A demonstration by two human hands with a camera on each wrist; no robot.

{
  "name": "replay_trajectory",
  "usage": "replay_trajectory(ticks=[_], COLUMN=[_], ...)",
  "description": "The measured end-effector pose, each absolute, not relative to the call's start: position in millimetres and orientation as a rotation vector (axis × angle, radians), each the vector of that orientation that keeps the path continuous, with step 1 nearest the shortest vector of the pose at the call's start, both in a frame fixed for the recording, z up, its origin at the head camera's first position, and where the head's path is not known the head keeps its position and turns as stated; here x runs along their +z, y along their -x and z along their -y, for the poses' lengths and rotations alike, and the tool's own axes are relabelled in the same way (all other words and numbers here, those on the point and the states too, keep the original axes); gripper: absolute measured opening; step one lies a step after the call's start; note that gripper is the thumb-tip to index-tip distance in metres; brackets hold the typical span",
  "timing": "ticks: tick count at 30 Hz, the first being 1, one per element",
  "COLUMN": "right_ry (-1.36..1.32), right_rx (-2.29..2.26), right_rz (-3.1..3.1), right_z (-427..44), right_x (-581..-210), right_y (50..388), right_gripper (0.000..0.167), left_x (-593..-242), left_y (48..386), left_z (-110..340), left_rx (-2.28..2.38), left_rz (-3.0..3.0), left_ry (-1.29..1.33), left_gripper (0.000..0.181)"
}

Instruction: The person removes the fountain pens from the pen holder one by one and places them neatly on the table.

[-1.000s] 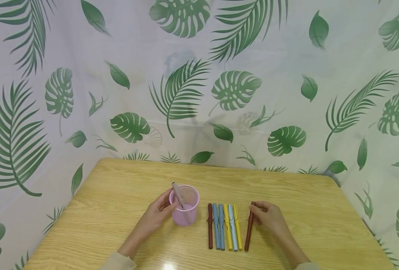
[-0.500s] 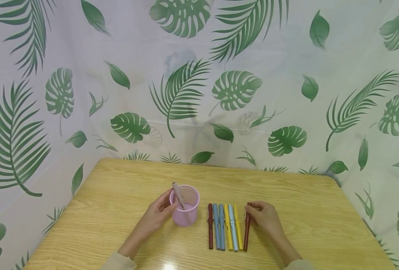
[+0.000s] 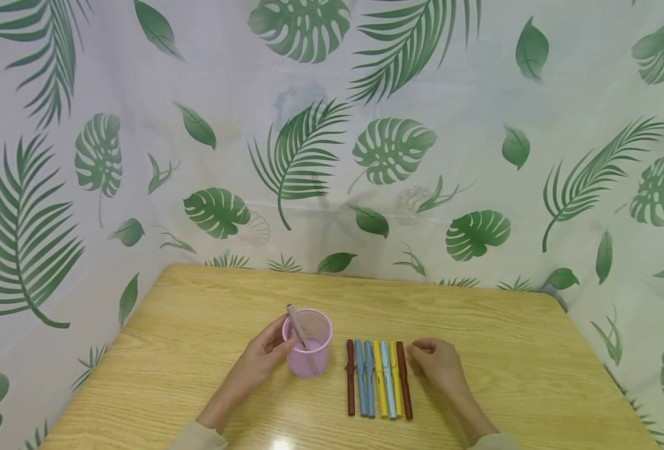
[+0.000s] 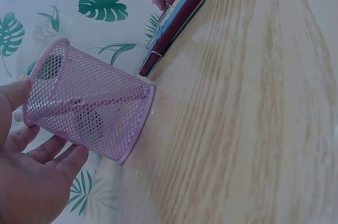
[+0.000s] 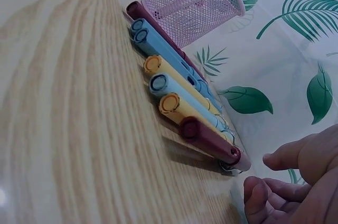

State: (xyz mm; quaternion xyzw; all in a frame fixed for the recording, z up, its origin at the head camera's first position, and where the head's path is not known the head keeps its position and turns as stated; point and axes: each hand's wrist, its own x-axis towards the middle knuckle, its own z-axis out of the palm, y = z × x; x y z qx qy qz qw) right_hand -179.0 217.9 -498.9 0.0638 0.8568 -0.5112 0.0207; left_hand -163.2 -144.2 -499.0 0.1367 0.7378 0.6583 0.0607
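Observation:
My left hand (image 3: 255,365) holds a pink mesh pen cup (image 3: 308,364) by its rim, thumb and fingers on the near left side. One greyish pen (image 3: 295,322) leans inside the cup. To the cup's right lies a row of capped pens: a maroon pen (image 3: 350,378), two blue ones, a yellow pen (image 3: 380,381), a light blue pen (image 3: 388,382), another yellow, and a second maroon pen (image 3: 404,381) at the right end. Beside that last pen is my right hand (image 3: 443,370); in the right wrist view its thumb and fingers stand apart from the pen, gripping nothing.
Everything stands on a wood-grain table (image 3: 225,294). Behind it and at both sides hangs a white cloth (image 3: 320,244) printed with green leaves. The pens lie roughly parallel, close together, a short way from the cup.
My right hand has moved the right-hand maroon pen leftward against the row's end and let go of it. The left hand and the cup have stayed in place.

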Motion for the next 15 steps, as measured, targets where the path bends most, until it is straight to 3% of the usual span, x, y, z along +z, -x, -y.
replay_trajectory(ticks=[15], right_ry=[-0.181], right_rx=[-1.637], right_rz=[-2.674], right_z=[-211.1], right_x=[-490.1], right_y=[178.0], right_gripper=[0.035], left_x=[-500.5], left_y=[162.4], left_z=[143.7], left_rx=[2.001], left_rz=[-2.215], left_ry=[-0.42], left_gripper=[0.066])
